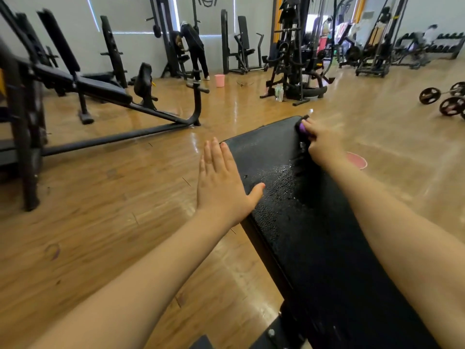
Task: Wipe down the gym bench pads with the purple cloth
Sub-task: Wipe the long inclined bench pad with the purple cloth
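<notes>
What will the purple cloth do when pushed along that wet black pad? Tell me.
The purple cloth, bunched small under the right hand, is probably soft and floppy. Droplets on the black textured bench pad suggest it will likely soak, get heavier and glide rather than snag.

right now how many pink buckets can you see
2: one pink bucket stands on the floor near the far wall; another shows partly behind the right hand. Others may be hidden.

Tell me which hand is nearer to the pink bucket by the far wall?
Left. The left hand lies flat on the bench pad's left edge, below the pink bucket. The right hand, gripping the purple cloth, is farther right.
</notes>
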`<state>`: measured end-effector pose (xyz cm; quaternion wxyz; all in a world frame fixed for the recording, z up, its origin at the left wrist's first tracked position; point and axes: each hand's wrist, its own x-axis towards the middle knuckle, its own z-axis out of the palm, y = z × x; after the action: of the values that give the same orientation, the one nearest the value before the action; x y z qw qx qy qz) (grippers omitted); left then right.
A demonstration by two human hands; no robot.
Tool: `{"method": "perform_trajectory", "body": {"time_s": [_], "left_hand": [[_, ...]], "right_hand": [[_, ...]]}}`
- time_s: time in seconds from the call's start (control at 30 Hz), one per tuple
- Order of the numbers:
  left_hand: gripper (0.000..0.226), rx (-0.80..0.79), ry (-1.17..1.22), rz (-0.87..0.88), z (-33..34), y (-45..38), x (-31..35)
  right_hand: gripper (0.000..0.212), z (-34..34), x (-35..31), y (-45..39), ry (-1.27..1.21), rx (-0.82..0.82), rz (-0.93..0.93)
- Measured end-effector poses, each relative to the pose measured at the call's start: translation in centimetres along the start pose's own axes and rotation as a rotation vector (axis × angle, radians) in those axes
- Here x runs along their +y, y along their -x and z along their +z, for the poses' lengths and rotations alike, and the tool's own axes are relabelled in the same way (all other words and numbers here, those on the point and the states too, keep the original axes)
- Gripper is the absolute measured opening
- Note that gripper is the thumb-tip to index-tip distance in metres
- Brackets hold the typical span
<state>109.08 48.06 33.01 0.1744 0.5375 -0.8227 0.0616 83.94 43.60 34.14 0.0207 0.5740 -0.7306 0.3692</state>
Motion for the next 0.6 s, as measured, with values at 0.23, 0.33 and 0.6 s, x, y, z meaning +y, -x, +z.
{"method": "perform_trajectory", "body": {"time_s": [0.23,0.33,0.6], "left_hand": [[0.106,0.01,0.017,-0.015,0.1,0.1,0.1],[0.105,0.014,0.009,-0.017,0.1,0.1,0.1],[0.106,-0.001,0.016,-0.008,-0.1,0.1,0.1]], "right_hand": [[0.045,-0.8,0.2,1.8,-0.013,-0.04,-0.051],[0.042,-1.2,0.0,0.8,-0.121,-0.063,0.039],[0.039,1.3,-7.4,7.2,-0.233,-0.079,-0.212]]}}
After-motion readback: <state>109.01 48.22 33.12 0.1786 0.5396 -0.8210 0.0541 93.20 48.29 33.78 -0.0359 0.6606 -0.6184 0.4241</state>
